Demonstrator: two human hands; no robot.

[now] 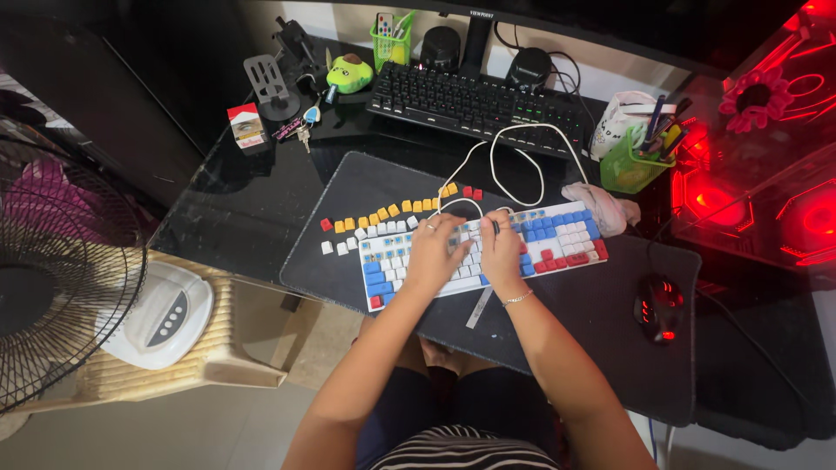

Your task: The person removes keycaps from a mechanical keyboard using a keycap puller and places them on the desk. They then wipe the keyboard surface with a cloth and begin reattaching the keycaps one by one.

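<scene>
1. The left hand (433,252) rests palm-down on the middle of the white keyboard (557,239), fingers curled onto the keys; it pins the board and grips nothing that can be seen.
2. The right hand (502,251) lies just beside the left, also on the keyboard. A small dark tool (495,227) stands between its fingers, pinched over a key; the exact grip cannot be told.
3. The white keyboard lies tilted on the dark desk mat (340,226), near the front edge of the surface (226,209). It carries blue, white and red keycaps. Its white cable (514,157) loops up toward the rear.
4. Loose keycaps (392,213) lie in rows on the mat, just left of and behind the keyboard: yellow, white and a few red.
5. Progress, as a judgement: the caps off the board are a small share; most keys remain seated, so the greater part of the cap work is left.
6. A flat pale strip (478,307) lies on the mat below the keyboard.
7. A black keyboard (475,104) sits at the rear, well apart from the hands.
8. A black mouse (659,305) with red lights sits to the right on the mat.
9. A crumpled cloth (601,204) touches the white keyboard's right end.
</scene>
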